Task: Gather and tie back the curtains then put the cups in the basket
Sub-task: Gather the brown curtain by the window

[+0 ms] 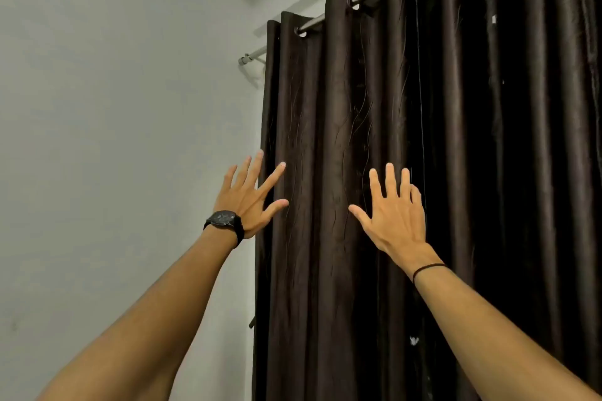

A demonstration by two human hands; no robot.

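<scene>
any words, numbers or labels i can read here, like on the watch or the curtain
No text can be read in this view.
Watch: the face is dark; any marks on it are too small and dim to read.
Curtain: only a wavy line pattern, no lettering.
Pale patch high on the curtain: it may be a tag, but it is too small to read.

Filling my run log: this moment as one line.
stage: nothing gathered | left hand: open, at dark brown fabric curtain edge | right hand: open, before folds | cups: unseen
</scene>
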